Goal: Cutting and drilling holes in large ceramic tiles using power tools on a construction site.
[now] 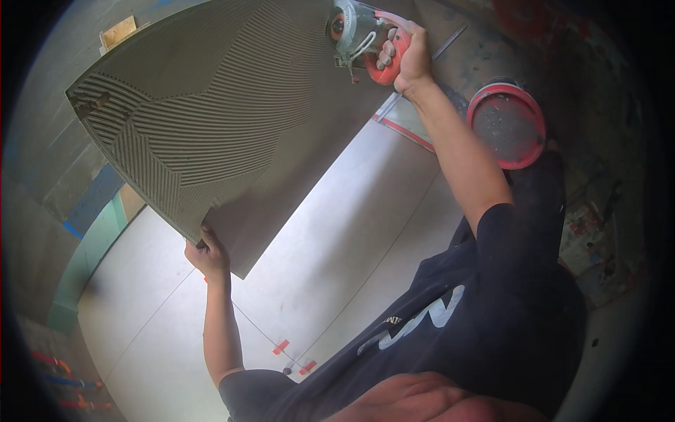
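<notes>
A large rectangular tile (309, 151) is held up at a tilt in front of me, its face spread with grey adhesive (218, 105) combed into ridges. The fingers of my left hand (209, 254) close around its near left edge, thumb on the adhesive side. At the far right end, my right hand (408, 60) wraps around the red loop handle of a grey, round-bodied tool (356, 32) with an orange centre. That tool sits against the tile's far edge; how it meets the tile is hidden.
Light floor tiles (373, 211) lie below, with red clips (281, 347) in a joint. A red-rimmed bucket (506, 130) stands by my right arm. Past the left edge run a pale green strip (84, 253) and red and blue pipes (70, 382). A wooden piece (118, 32) lies far left.
</notes>
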A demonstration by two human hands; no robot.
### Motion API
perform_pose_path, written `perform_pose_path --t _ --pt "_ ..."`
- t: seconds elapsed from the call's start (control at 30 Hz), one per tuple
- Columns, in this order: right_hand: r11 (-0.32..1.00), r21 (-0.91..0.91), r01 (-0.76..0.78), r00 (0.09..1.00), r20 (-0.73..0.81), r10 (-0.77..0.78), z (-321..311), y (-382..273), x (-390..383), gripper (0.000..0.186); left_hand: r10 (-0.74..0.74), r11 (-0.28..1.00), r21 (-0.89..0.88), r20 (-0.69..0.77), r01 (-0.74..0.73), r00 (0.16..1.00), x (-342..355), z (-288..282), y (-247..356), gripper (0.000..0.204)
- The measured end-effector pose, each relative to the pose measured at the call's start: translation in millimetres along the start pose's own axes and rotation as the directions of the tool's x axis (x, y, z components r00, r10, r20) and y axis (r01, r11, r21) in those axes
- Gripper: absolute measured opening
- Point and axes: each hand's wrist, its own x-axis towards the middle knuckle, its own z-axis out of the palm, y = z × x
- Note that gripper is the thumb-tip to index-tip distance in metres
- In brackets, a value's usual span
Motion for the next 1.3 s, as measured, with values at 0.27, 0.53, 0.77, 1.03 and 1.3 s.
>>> perform_pose_path --t 0.27,0.53,0.77,1.03,1.3 --pt "1.0 -0.012 0.009 1.0 -0.026 -0.009 2.7 4.5 -1.0 0.042 0.046 0.998 -0.045 -0.085 -0.05 0.995 2.1 6.7 -1.1 0.053" --pt "0.989 -0.104 0.105 0.993 -0.044 -0.11 4.4 4.8 -1.8 0.041 0.045 0.996 -0.077 -0.08 -0.051 0.996 2.0 6.8 -0.6 0.052" --pt "0.997 -0.051 0.063 0.998 -0.016 -0.064 3.0 2.9 -0.9 0.04 0.045 0.997 -0.059 -0.06 -0.049 0.997 2.7 5.8 -7.5 0.052" --pt "0.994 0.104 0.023 0.999 -0.025 -0.021 1.6 6.0 0.8 0.035 0.035 0.997 -0.066 -0.044 -0.038 0.998 4.8 6.8 -4.7 0.056" --pt "0.998 -0.05 0.045 0.999 -0.022 -0.046 1.6 10.0 2.6 0.042 0.056 0.998 -0.033 -0.062 -0.058 0.996 4.3 6.3 -8.3 0.057"
